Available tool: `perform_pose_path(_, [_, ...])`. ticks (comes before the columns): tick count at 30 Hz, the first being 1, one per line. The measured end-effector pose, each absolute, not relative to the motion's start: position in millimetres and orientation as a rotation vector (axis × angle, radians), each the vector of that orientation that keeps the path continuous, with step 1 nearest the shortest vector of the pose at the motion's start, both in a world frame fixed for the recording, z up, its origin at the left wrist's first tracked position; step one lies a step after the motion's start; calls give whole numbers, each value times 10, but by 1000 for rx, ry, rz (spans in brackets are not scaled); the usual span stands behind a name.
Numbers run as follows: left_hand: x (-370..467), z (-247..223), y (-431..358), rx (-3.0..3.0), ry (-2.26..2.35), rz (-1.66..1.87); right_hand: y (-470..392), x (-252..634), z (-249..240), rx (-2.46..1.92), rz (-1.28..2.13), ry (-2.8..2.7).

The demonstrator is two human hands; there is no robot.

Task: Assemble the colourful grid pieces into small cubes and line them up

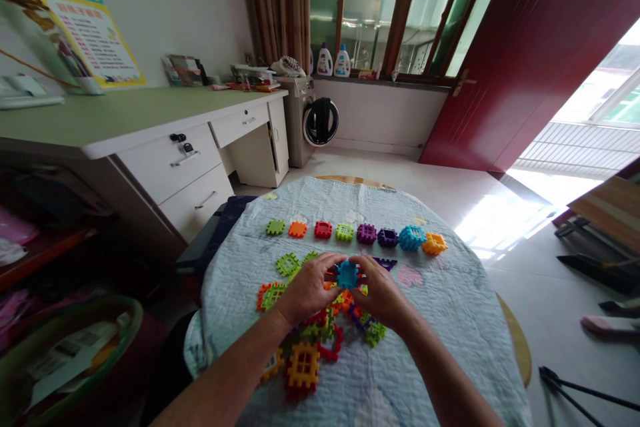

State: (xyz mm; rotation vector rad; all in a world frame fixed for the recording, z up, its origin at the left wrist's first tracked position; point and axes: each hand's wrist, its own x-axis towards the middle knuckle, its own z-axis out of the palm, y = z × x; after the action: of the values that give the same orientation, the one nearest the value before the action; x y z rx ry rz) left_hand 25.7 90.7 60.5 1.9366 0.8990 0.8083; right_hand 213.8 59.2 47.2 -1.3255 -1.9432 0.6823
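Left hand (pixel 319 283) and right hand (pixel 379 287) pinch a blue block (pixel 347 275) between them; colourful pieces (pixel 303 363) (loosely heaped) lie nearer than it; a row of blocks (pixel 367 233) beyond.

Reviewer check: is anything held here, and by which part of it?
Yes: a blue toy block, held between the left hand and right hand, fingers at its opposite side edges.
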Motion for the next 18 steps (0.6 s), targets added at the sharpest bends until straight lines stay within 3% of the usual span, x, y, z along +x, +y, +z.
perform_pose_path(13, [291, 587, 889, 1927, 901, 815, 579, 1970, 564, -1410, 583, -1951])
perform_pose_path(18, [152, 521, 969, 2060, 1044, 888, 769, 2417, 527, -1532, 396, -2037])
